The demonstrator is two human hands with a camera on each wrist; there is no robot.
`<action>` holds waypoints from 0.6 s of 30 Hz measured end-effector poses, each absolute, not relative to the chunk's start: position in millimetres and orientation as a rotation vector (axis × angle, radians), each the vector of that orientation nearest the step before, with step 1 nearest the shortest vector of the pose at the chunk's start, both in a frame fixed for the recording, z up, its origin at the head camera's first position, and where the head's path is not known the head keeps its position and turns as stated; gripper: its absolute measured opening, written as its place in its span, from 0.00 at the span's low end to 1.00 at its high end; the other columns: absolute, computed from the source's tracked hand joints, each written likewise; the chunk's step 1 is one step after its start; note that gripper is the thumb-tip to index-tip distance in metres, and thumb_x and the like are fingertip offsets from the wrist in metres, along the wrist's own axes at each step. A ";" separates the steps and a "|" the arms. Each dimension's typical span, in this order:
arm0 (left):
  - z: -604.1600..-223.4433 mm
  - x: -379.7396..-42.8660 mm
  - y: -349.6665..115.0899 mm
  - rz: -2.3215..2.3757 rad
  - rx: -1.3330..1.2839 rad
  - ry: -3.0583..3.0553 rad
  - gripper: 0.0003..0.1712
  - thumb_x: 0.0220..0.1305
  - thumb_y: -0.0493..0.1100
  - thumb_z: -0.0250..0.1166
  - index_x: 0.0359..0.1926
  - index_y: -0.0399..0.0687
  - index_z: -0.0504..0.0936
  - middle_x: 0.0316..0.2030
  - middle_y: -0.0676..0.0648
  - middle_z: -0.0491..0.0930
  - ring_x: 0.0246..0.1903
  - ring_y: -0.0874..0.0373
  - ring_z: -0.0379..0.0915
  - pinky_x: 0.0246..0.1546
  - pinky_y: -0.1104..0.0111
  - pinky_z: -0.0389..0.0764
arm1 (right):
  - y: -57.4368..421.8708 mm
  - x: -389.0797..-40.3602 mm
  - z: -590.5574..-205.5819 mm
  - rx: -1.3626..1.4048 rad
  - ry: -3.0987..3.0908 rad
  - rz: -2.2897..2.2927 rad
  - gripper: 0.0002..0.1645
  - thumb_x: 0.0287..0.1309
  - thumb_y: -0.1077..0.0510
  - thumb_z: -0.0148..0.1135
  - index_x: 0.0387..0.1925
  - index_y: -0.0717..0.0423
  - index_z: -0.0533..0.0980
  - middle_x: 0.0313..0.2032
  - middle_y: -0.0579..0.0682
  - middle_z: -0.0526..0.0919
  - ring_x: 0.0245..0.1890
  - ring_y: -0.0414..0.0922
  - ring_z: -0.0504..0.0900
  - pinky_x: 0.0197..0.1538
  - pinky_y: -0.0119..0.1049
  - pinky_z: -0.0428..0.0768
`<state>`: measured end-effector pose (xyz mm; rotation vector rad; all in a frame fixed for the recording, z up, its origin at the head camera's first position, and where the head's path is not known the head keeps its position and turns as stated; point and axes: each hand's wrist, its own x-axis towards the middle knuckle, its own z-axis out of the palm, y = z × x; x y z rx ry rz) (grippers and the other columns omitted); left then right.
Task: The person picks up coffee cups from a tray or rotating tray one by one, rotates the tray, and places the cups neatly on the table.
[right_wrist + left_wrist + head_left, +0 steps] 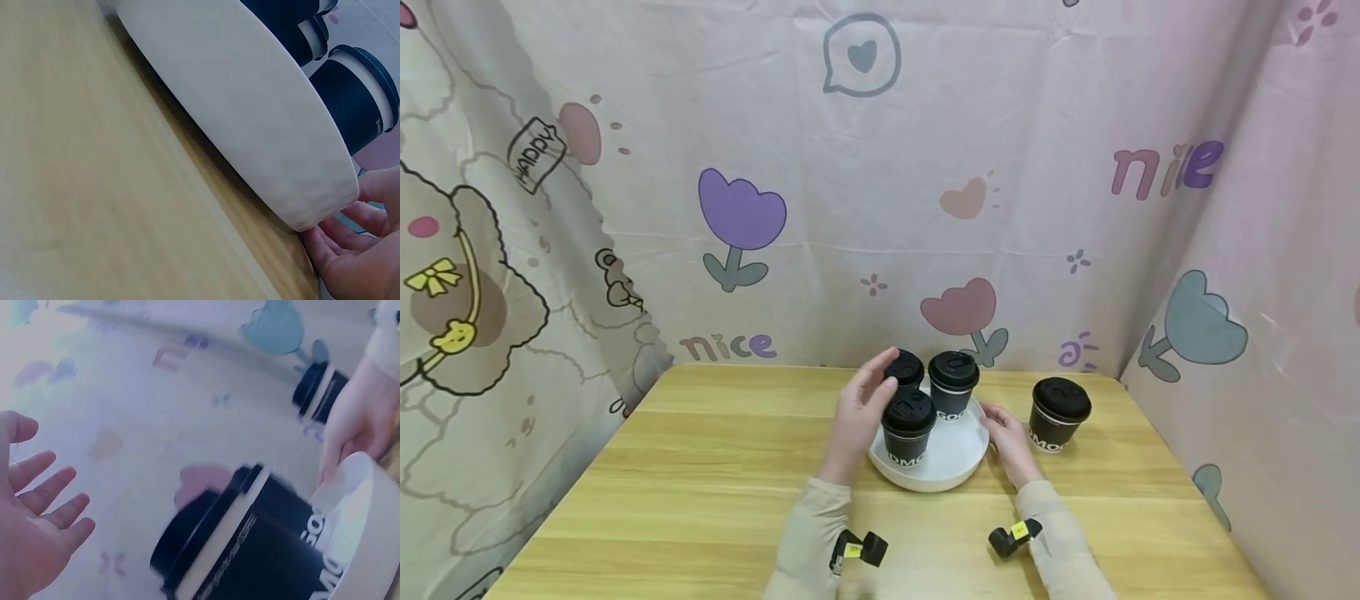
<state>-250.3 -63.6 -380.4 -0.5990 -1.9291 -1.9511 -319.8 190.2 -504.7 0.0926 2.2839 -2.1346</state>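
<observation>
Behind the front cup (907,435), another cup (907,368) stands part-hidden.

Four cups (1058,414), one plate (958,450), two hands (856,419) show

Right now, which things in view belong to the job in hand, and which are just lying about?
In the job:
white dish
three lidded black cups on it
right hand at the dish's edge
left hand beside the cups

Seemingly just about:
fourth cup, off the dish
patterned curtain behind
</observation>
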 end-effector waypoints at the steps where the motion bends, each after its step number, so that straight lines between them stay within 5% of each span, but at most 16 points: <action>1: -379.9 -247.0 -58.6 -1.910 -0.657 -1.948 0.24 0.69 0.38 0.57 0.65 0.41 0.72 0.65 0.40 0.72 0.68 0.50 0.64 0.71 0.59 0.64 | 190.6 -319.4 -505.7 0.098 2.283 -2.132 0.30 0.71 0.62 0.46 0.70 0.70 0.57 0.70 0.70 0.60 0.70 0.61 0.62 0.73 0.54 0.62; 11: -413.5 -225.3 -15.3 -1.319 -1.118 -2.292 0.21 0.67 0.41 0.60 0.60 0.44 0.78 0.58 0.45 0.80 0.61 0.52 0.74 0.64 0.64 0.73 | 190.2 -319.4 -512.0 0.091 2.316 -2.138 0.27 0.69 0.61 0.48 0.67 0.67 0.64 0.67 0.67 0.67 0.65 0.58 0.69 0.64 0.40 0.75; 18: -444.6 -223.7 -3.4 -0.954 -1.189 -2.672 0.25 0.69 0.48 0.57 0.64 0.46 0.75 0.63 0.44 0.75 0.64 0.52 0.70 0.68 0.62 0.69 | 191.7 -321.8 -507.7 0.086 2.329 -2.136 0.27 0.70 0.60 0.48 0.67 0.68 0.63 0.67 0.67 0.67 0.66 0.59 0.69 0.69 0.51 0.69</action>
